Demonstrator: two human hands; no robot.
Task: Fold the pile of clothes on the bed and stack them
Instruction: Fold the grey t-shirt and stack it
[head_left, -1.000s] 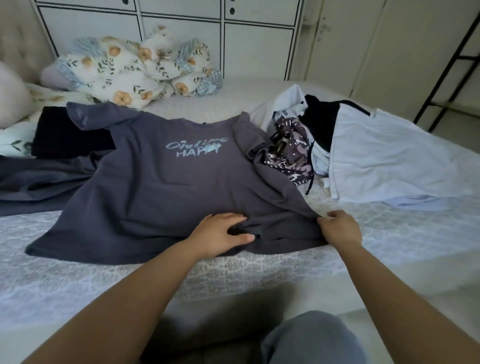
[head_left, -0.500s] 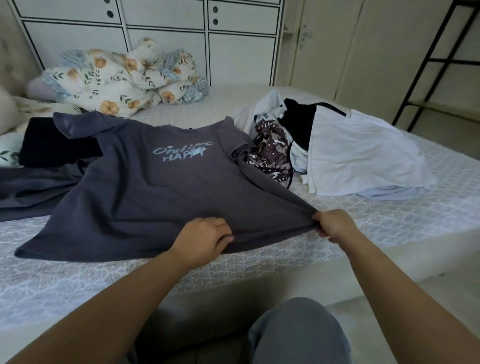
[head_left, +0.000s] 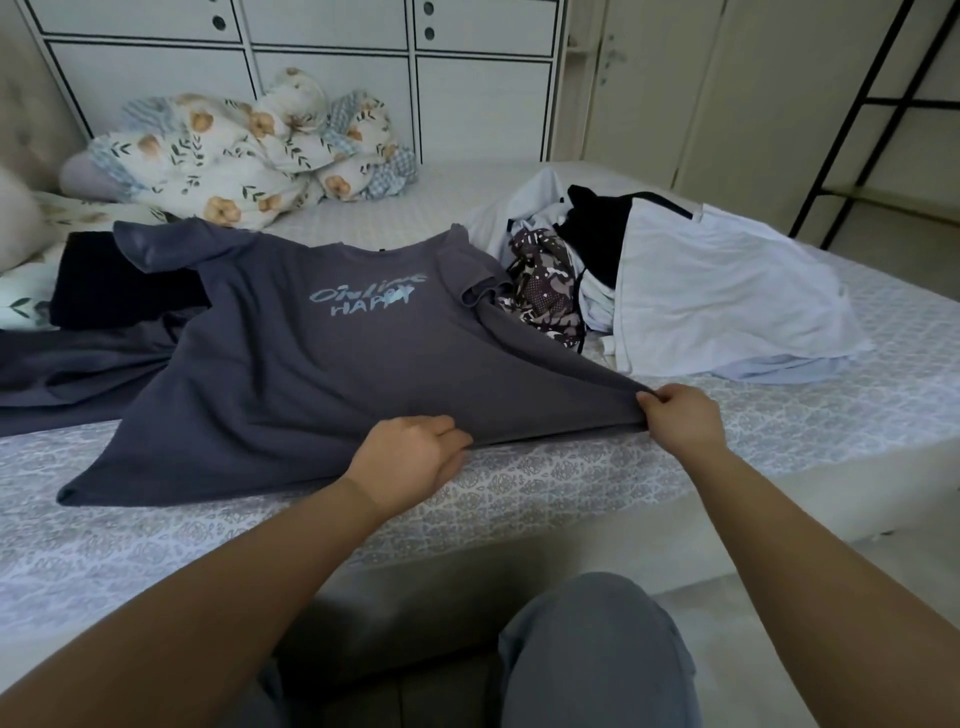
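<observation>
A dark grey T-shirt (head_left: 291, 374) with pale blue lettering lies front-up across the bed (head_left: 571, 483), neck toward the far side. My left hand (head_left: 410, 460) grips its hem near the middle. My right hand (head_left: 680, 418) pinches the hem's right corner, and the cloth is stretched taut between the two hands. To the right sits a loose pile of clothes (head_left: 691, 291): a white garment on top, a black one and a patterned dark one (head_left: 545, 291) beneath. A folded dark garment (head_left: 114, 283) lies at the far left, partly under the shirt's sleeve.
A crumpled floral blanket (head_left: 244, 150) is bunched at the back of the bed against white cabinets (head_left: 322, 88). More dark grey cloth (head_left: 78, 379) spreads at the left. A black metal frame (head_left: 857, 119) stands at the right. My knee (head_left: 597, 649) is below the bed edge.
Both hands have pulled the hem toward me and apart, so the wrinkled lower edge is now stretched flat. My left hand went from pressing on the cloth to gripping the hem.
</observation>
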